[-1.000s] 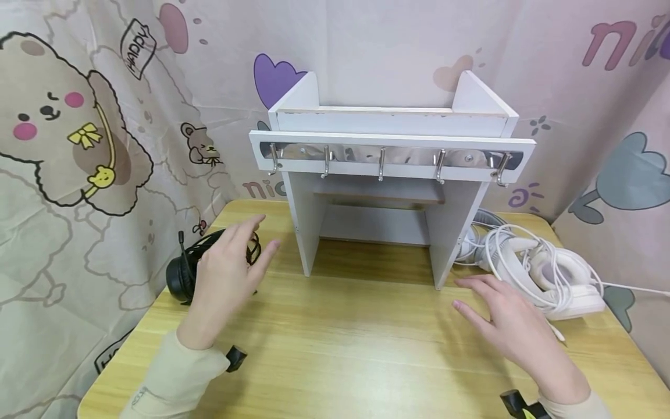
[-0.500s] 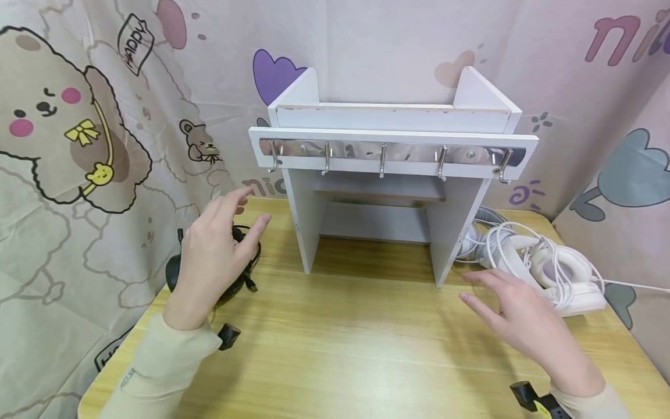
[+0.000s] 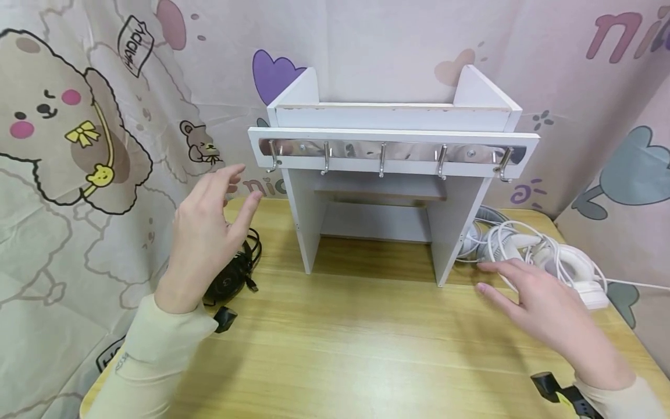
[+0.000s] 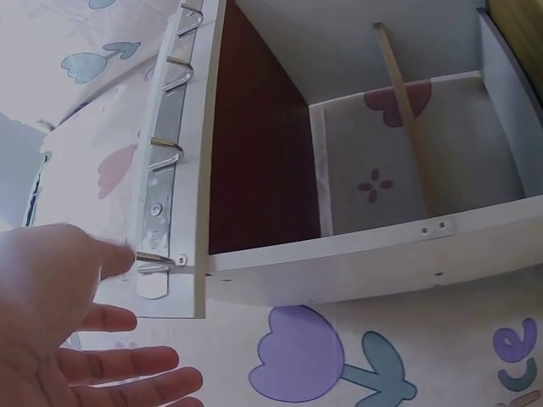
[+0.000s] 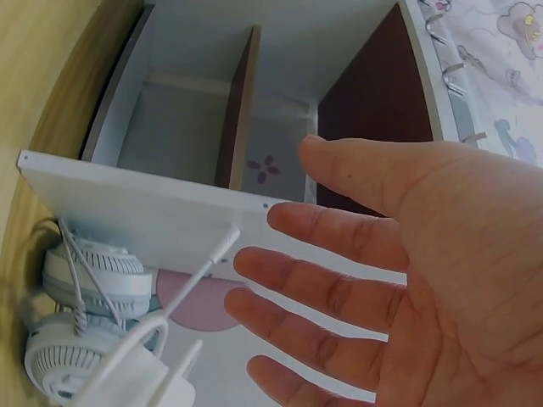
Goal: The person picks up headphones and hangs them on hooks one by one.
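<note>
My left hand [image 3: 203,233] hovers above the black headset [image 3: 230,279] at the left of the desk, fingers spread and holding nothing. My right hand [image 3: 557,311] hangs with parted fingers in front of the white headphones [image 3: 581,273], partly covering them; it holds nothing. Between the hands stands a white shelf [image 3: 392,119] with a metal hook rail [image 3: 413,152] across its upper front. In the left wrist view the left hand [image 4: 76,331] appears beside the rail's end hook [image 4: 154,261]. The right wrist view has the right hand [image 5: 407,271] before the shelf's side panel [image 5: 144,195].
The wooden desk [image 3: 335,349] runs under the shelf. Patterned cloth [image 3: 387,46] hangs behind it and at both sides. Grey headphones [image 3: 473,238] lie beside the shelf's right panel, behind the white ones, and a white cable [image 3: 635,286] stretches to the right.
My left hand has moved left and up, uncovering more of the black headset's cable and earcup. My right hand has shifted right, over more of the white headphones.
</note>
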`<state>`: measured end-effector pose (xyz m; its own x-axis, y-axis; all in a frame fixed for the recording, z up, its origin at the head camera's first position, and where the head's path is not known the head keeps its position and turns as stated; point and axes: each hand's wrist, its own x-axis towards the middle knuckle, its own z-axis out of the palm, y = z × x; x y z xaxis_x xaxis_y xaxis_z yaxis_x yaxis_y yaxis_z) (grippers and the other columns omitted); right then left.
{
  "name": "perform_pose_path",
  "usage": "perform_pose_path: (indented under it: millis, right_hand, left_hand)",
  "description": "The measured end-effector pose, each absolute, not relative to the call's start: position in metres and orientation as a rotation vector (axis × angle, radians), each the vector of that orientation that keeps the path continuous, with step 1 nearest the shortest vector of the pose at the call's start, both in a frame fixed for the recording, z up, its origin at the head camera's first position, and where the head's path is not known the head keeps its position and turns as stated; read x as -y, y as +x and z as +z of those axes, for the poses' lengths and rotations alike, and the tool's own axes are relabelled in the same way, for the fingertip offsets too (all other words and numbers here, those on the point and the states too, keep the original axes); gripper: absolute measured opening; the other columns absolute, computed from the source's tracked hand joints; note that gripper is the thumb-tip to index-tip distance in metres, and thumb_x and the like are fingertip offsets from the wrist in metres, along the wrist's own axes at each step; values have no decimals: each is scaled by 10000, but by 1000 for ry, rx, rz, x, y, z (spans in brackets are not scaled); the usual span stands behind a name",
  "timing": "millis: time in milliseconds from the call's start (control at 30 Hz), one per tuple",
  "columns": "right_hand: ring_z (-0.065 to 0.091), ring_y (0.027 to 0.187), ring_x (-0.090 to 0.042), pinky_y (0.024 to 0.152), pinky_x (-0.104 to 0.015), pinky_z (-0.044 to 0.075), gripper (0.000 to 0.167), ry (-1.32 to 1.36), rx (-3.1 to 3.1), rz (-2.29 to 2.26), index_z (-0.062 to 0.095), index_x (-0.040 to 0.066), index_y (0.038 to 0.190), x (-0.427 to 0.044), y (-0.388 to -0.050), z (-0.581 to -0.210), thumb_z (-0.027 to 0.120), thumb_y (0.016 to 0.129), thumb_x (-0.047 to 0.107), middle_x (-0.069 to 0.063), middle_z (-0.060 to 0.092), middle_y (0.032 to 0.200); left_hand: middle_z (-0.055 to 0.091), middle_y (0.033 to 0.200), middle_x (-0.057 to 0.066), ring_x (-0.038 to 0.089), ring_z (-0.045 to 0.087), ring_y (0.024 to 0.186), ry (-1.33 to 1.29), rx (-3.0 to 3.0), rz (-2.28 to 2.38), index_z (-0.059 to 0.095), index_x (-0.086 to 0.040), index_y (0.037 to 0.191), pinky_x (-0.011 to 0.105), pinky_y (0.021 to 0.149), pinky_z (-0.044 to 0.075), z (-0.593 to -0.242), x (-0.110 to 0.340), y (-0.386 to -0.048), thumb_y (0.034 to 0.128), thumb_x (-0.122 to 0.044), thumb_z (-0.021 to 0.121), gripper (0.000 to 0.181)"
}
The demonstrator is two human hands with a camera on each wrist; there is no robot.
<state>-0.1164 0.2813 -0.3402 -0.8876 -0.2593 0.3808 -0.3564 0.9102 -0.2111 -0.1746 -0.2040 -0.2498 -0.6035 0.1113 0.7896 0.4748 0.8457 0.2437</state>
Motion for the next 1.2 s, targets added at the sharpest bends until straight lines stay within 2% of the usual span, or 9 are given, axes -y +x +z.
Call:
perform_pose_path:
  millis: [133,367,500,700,800,900,1033,1133,1200]
  right_hand:
    - [705,1122,-540,849,-728,546,389,460,2717,377,753,111,1295,-288,-117,-340,784,977,334,-230,750,1292]
    - [716,1103,-533,841,-722,544,383,463,2728,372,752,101,1301,-296,-120,-338,782,982,312,-253,736,1311]
    - [751,1011,-477,812,-689,558,364,464,2740,350,758,104,1288,-300,-122,-335,774,989,311,-248,743,1296]
    - [720,1105,-503,836,-702,560,396,429,2811,284,747,122,1320,-304,-125,-327,739,1016,374,-268,712,1340]
    - [724,1116,-497,851,-701,565,393,454,2813,265,744,109,1320,-306,-126,-322,749,1008,348,-263,713,1343]
    - [754,966,-376,813,-642,584,388,461,2813,234,741,107,1317,-310,-128,-317,752,1005,336,-240,723,1331]
    - [685,865,-255,629,-567,545,424,404,2863,194,721,145,1354,-315,-130,-309,737,1010,392,-199,721,1293]
    - [698,895,-305,563,-560,520,451,356,2916,183,697,159,1383,-319,-133,-303,716,1021,427,-215,690,1353]
    - [724,971,-392,593,-627,535,466,340,2945,172,688,155,1397,-322,-135,-299,700,1030,441,-259,644,1441]
  left_hand:
    - [732,1227,214,389,741,1056,-440,2174,-543,647,-27,1410,553,813,612,-242,202,-177,1082,-269,655,408]
    - [721,1236,220,386,729,1064,-471,2151,-530,646,-47,1441,530,812,593,-228,200,-180,1070,-242,676,421]
    - [711,1240,224,386,712,1092,-507,2133,-542,645,-65,1460,516,863,571,-218,198,-182,1063,-212,685,426]
    - [690,1280,228,379,689,1120,-568,2111,-528,640,-68,1468,486,871,539,-204,193,-188,1060,-201,687,432]
    - [680,1283,225,368,676,1117,-597,2101,-501,638,-73,1469,465,842,507,-197,192,-191,1061,-195,682,428]
    - [670,1312,219,364,665,1127,-628,2097,-482,634,-79,1475,472,857,498,-190,190,-194,1060,-187,682,431]
    - [659,1330,215,379,658,1148,-656,2102,-477,640,-100,1476,520,913,506,-183,188,-198,1047,-178,703,441]
    - [655,1323,217,393,654,1134,-665,2106,-472,647,-117,1469,538,906,502,-179,186,-200,1038,-170,715,440]
    - [652,1325,216,392,649,1130,-671,2108,-467,647,-126,1472,537,905,502,-177,185,-201,1037,-167,718,443]
